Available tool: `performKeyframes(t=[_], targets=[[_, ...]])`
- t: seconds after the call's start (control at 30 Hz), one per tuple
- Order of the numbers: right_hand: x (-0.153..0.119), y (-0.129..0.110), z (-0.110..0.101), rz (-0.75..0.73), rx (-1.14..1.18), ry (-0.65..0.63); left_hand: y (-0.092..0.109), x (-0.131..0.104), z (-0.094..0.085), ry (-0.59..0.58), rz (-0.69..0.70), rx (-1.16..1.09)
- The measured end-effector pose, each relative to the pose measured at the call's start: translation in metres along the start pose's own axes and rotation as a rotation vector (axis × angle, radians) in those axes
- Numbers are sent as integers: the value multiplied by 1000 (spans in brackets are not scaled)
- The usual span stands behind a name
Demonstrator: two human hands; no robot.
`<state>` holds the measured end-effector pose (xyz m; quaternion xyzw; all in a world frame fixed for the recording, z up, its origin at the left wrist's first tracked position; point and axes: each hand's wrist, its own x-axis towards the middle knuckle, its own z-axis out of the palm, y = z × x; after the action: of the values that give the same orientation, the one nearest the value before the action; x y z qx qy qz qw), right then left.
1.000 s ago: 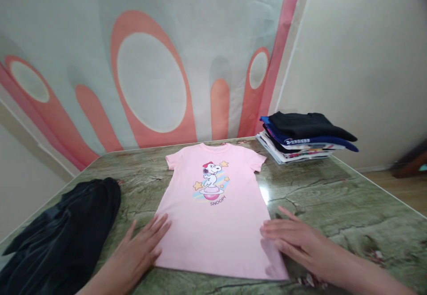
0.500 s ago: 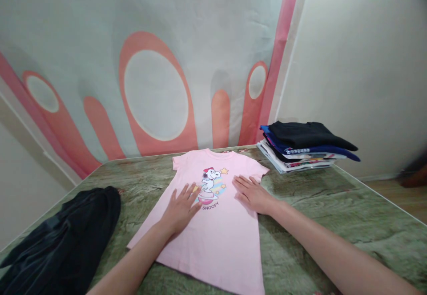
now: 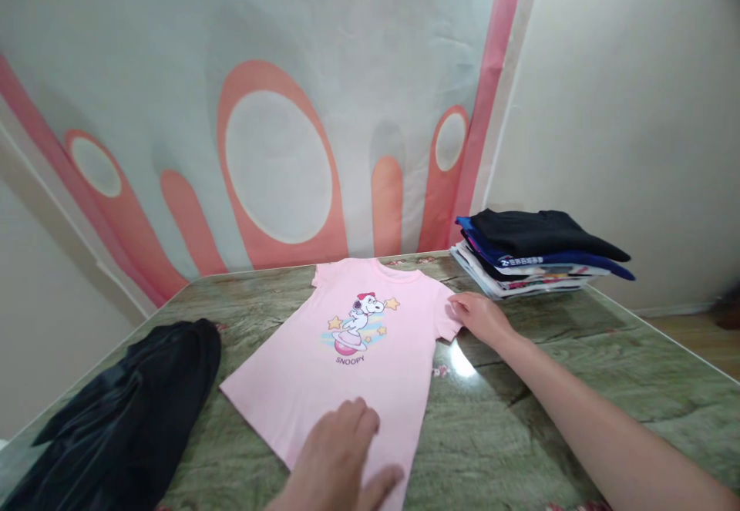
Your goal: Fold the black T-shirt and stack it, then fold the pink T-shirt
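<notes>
A pink short-sleeved T-shirt (image 3: 370,388) lies spread face up, its neckline toward the far edge and a Snoopy print on the chest. My right hand (image 3: 479,317) is at its right sleeve, with thumb and fingertips pinched together on the sleeve's outer edge. Over the lower part of the shirt is my left hand (image 3: 341,449), slightly blurred, fingers loosely bent and thumb held apart. Nothing shows in the left hand, and I cannot tell whether it touches the cloth.
The shirt rests on a wood-patterned table (image 3: 502,426). Black clothing (image 3: 132,411) lies crumpled at the left. A stack of folded clothes (image 3: 543,253) stands at the back right, near the right hand. Behind the table is a wall covering (image 3: 358,48) with coral shapes.
My right hand has gone from flat on the shirt's chest to the right sleeve and closed there. My left hand has drawn back toward me. The shirt has turned slightly.
</notes>
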<state>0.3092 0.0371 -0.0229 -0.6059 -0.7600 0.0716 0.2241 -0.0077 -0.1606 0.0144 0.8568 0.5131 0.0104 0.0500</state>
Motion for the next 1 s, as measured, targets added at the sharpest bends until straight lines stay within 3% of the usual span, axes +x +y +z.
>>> performKeyframes(t=[0.07,0.13,0.37,0.57,0.67,0.77,0.9,1.0], targets=[[3,2,6,89,-80,27,30,-4,8,-170,23,63],[5,-1,10,173,-170,47,43,-1,11,-254,15,119],[7,0,7,270,-113,-69,49,12,-18,-333,4,165],[10,15,-11,309,141,129,58,28,-26,-385,63,-128],[20,10,-40,306,484,227,68,35,-41,-344,135,-417],[40,-5,-85,321,866,283,81,41,-67,-259,219,-753],[88,-36,-153,275,1029,383,89,46,-107,-183,240,-1247],[131,-76,-192,232,1034,434,74,44,-131,-130,244,-1577]])
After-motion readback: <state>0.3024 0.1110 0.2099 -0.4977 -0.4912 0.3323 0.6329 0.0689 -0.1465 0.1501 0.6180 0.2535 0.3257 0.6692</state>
